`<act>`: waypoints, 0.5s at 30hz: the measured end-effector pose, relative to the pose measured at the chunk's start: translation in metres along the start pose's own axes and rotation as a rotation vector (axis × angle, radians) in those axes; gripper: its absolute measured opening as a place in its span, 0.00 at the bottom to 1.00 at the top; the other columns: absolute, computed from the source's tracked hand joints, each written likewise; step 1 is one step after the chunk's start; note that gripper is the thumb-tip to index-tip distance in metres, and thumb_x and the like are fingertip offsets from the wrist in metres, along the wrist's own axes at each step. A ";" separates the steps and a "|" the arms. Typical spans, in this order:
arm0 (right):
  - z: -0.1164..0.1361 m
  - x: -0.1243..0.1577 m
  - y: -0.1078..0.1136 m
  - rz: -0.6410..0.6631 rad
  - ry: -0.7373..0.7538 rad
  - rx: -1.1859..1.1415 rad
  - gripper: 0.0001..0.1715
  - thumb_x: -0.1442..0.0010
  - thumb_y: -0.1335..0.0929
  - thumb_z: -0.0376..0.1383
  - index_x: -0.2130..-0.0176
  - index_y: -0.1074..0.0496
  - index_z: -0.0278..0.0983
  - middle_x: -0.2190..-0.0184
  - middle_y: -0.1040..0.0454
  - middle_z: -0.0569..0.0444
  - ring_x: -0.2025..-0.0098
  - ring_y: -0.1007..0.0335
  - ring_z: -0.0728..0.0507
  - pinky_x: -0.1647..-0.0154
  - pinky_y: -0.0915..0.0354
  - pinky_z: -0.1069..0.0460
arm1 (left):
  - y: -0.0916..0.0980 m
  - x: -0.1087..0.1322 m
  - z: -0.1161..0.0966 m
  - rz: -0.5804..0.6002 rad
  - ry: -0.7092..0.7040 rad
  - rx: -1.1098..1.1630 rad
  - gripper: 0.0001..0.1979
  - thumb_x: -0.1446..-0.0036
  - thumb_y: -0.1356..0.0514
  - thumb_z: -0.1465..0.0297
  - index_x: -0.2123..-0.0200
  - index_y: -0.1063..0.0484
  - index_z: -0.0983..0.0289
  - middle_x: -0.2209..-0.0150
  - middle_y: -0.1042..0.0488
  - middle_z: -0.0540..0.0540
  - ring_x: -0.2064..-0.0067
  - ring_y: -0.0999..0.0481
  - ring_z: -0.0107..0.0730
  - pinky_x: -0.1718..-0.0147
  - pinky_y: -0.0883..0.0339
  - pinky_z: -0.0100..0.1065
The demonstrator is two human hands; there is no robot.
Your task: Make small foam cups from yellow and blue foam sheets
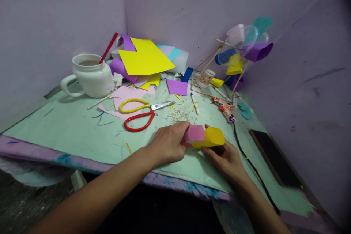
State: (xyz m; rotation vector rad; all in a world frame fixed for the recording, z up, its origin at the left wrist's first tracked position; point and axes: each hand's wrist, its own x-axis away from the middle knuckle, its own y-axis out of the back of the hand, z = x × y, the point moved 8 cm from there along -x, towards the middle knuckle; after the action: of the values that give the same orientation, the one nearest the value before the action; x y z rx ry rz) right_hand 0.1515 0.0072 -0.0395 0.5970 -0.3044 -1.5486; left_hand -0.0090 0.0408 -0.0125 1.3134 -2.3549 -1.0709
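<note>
My left hand (pixel 170 142) is closed around a pink paper piece (pixel 195 133), curved like a small cup. My right hand (pixel 226 157) grips a yellow paper piece (pixel 214 137) of similar curved shape, thumb below and fingers behind it. The two pieces touch side by side just above the table's front part. Some fingertips are hidden behind the paper. Left of my hands lie scissors (pixel 153 107) with one yellow and one red handle, blades parted a little. Small paper scraps (pixel 182 115) are scattered beyond my hands.
A white mug (pixel 93 80) with liquid stands at left. Behind are yellow sheets (pixel 148 58) and a purple piece (pixel 177 87). At right, a stick frame (pixel 210 62) carries paper cups; nearby are a patterned glue gun (pixel 225 109), its black cord (pixel 251 164) and a phone (pixel 274 157).
</note>
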 end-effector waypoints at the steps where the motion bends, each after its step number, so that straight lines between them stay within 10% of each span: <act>1: 0.000 0.001 0.000 -0.001 -0.007 -0.007 0.32 0.48 0.30 0.45 0.46 0.35 0.38 0.47 0.30 0.43 0.47 0.34 0.33 0.45 0.40 0.38 | 0.000 0.000 0.000 0.003 0.001 0.001 0.14 0.48 0.44 0.66 0.57 0.36 0.57 0.62 0.27 0.51 0.65 0.27 0.36 0.69 0.37 0.35; 6: 0.008 0.002 0.012 0.062 0.026 -0.113 0.50 0.54 0.30 0.57 0.39 0.44 0.41 0.42 0.36 0.44 0.43 0.39 0.32 0.42 0.44 0.38 | 0.000 -0.002 0.001 0.006 0.014 -0.005 0.13 0.49 0.44 0.67 0.58 0.36 0.57 0.63 0.27 0.51 0.66 0.27 0.36 0.71 0.38 0.34; 10: 0.026 -0.025 0.053 -0.062 0.199 -0.229 0.38 0.45 0.42 0.61 0.44 0.36 0.43 0.49 0.28 0.47 0.48 0.32 0.35 0.49 0.36 0.40 | -0.001 -0.001 0.002 0.008 0.013 -0.001 0.12 0.49 0.44 0.65 0.59 0.36 0.57 0.63 0.27 0.50 0.66 0.28 0.35 0.71 0.38 0.34; 15: 0.044 -0.093 0.061 -0.079 0.416 0.525 0.19 0.36 0.42 0.40 0.49 0.33 0.40 0.62 0.23 0.48 0.61 0.25 0.41 0.63 0.30 0.47 | 0.000 0.000 0.001 0.001 0.010 -0.004 0.12 0.49 0.44 0.66 0.59 0.36 0.57 0.64 0.27 0.50 0.67 0.28 0.35 0.71 0.39 0.34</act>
State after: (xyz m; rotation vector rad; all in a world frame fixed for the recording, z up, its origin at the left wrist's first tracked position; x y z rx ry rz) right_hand 0.1766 0.0868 0.0468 1.3334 -0.3721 -1.3772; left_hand -0.0094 0.0414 -0.0137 1.3127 -2.3451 -1.0651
